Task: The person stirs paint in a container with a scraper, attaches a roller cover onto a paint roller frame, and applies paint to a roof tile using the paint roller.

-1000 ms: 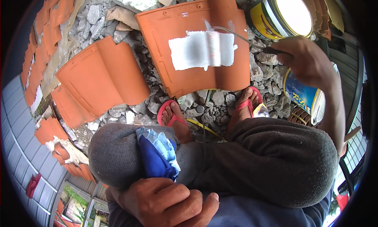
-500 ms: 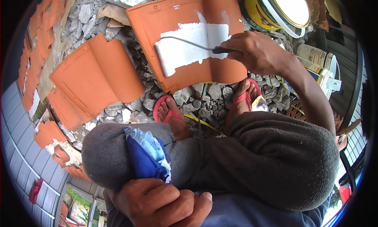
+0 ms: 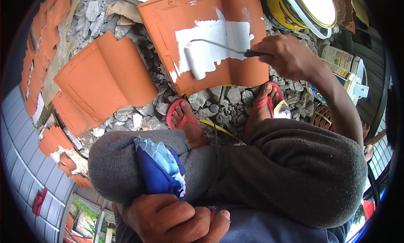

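Note:
My right hand [image 3: 288,57] is closed round the black handle of a small paint roller [image 3: 195,62]. The roller's white sleeve touches an orange clay roof tile [image 3: 155,26], at the lower left of a patch of white paint [image 3: 227,36]. The tile lies on broken rubble in front of my feet. Near my lap, my left hand [image 3: 176,217] has curled fingers gripping a blue cloth [image 3: 158,175] with a frayed light-blue edge, which lies against my left knee.
A second orange tile [image 3: 107,74] lies to the left on the rubble [image 3: 94,11]. A yellow and black paint bucket [image 3: 280,11] with a white handle stands at the far right, and other pails [image 3: 345,74] are nearer. Stacked tiles [image 3: 46,15] line the left side.
The roller has moved right and slightly toward me, off the patch's left edge, and my right hand has shifted right with it. My left hand has hardly moved.

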Demonstrator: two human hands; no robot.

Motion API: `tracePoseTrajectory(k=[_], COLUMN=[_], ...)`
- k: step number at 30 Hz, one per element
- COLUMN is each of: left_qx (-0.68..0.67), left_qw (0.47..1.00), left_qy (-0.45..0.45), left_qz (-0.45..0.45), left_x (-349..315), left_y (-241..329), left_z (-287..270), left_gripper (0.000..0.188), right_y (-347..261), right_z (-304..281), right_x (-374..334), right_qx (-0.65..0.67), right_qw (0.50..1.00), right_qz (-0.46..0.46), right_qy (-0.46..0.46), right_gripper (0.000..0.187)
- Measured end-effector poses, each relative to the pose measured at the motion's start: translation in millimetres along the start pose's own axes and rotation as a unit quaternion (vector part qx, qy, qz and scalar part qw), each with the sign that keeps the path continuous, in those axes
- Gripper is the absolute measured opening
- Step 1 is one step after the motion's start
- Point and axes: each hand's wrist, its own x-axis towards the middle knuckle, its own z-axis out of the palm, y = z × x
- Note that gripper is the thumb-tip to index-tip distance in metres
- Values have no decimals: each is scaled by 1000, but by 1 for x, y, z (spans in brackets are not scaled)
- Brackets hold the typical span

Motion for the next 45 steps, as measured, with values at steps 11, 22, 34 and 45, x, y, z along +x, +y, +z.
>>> tracePoseTrajectory(k=[11,22,34,45], left_qx=[-31,-6,69,-26], left_qw=[999,999,989,999], left_qy=[3,0,128,-34], left_qz=[-36,-31,-24,-6], left_x=[4,-1,-6,1], left_y=[3,5,5,-5], left_z=[3,9,23,0], left_gripper=[17,15,18,12], right_y=[-25,-22,-22,-7], right_z=[-3,8,5,0], right_x=[19,9,8,-29], right_qx=[44,60,64,-41], right_qw=[998,994,993,999], right_qz=[-48,-83,-92,28], right_qy=[-1,41,44,5], right_gripper=[26,27,30,27])
